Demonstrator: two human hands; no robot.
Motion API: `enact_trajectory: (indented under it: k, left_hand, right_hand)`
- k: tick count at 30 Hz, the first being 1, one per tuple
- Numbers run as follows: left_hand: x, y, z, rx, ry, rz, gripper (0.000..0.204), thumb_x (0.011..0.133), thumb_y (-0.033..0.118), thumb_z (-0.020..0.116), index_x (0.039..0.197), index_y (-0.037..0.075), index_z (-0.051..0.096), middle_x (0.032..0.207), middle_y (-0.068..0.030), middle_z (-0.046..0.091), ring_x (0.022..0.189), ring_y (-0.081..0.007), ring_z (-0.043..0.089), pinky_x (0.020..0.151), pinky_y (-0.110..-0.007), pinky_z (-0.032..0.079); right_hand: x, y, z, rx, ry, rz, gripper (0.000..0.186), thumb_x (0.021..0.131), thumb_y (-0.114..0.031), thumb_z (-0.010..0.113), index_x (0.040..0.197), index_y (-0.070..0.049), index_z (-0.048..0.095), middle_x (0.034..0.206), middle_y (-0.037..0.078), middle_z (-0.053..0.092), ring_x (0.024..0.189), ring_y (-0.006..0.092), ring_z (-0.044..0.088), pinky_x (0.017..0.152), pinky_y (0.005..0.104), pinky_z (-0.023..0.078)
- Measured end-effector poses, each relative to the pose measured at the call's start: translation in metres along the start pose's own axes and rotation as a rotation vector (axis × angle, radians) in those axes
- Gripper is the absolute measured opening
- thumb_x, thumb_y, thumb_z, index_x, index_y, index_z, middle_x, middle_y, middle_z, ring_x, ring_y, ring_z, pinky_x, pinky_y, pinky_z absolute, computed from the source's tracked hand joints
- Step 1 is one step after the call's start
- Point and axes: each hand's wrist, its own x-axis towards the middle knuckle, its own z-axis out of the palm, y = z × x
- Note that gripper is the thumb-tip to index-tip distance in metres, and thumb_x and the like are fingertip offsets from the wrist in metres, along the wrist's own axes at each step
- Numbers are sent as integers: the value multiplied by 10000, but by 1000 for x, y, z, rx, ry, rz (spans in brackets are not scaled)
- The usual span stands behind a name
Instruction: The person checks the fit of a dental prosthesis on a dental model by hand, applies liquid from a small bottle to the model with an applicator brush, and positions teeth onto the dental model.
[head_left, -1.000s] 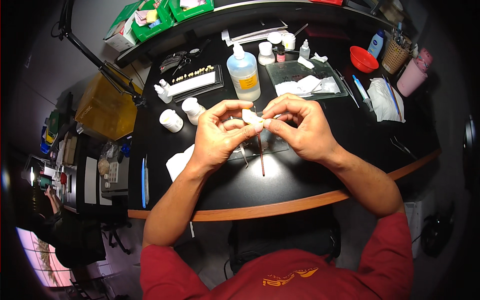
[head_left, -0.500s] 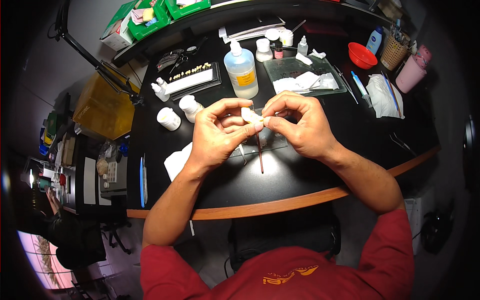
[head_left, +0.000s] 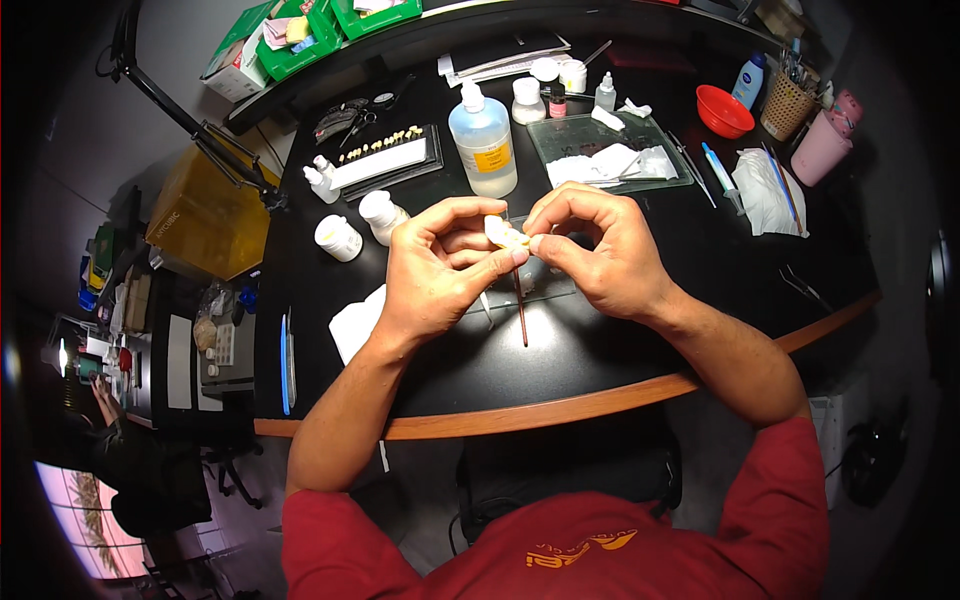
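The yellow-white piece is pinched by the left grip; at its three-o'clock edge the right grip is placed, its closure and hold indiscernible.

Bench: black top, wooden front edge | red bowl, right | plastic bottle, middle | two white jars, left

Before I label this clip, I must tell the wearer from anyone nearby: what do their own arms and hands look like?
The left hand and right hand are ungloved, with no rings or watch to be seen. The forearms are bare up to short dark red sleeves, part of a red shirt with a yellow-orange print.
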Motion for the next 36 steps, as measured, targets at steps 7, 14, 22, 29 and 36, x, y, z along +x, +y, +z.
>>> enact_trajectory:
  k: [7,14,22,29,36]
  left_hand:
    - [0,-1,-3,-15,-14,-45,473,867,-55,823,1304,-60,643,1078,-151,747,999,-185,751,894,-282,627]
    - [0,-1,-4,38,-8,-19,466,884,-42,812,1315,-66,636,1075,-148,747,982,-182,752,889,-279,623]
    - [-1,-1,-4,47,-18,-45,457,898,-33,803,1323,-62,638,1055,-142,756,968,-169,749,861,-268,610]
    - [-1,-1,-5,29,-25,-60,454,903,-35,795,1330,-64,645,1033,-127,755,916,-145,739,831,-260,596]
    - [1,-3,-7,52,-33,-119,462,919,-12,787,1351,-72,637,1013,-125,751,900,-149,737,825,-273,600]
  right_hand:
    - [3,0,1,56,16,40,97,903,-87,743,960,-9,749,971,83,735,900,152,704,818,311,556]
    - [5,-1,-7,80,-70,54,71,943,-31,761,996,15,752,1094,84,694,950,119,670,848,265,556]
    - [5,1,-6,43,-83,49,61,949,-32,755,997,6,761,1095,85,704,939,127,686,838,267,559]
    - [4,2,-4,42,-64,57,70,949,-39,747,982,23,753,1025,85,725,913,128,695,824,293,565]
    - [5,4,-5,287,-92,213,88,956,-41,736,997,36,747,985,78,732,926,133,716,845,289,574]
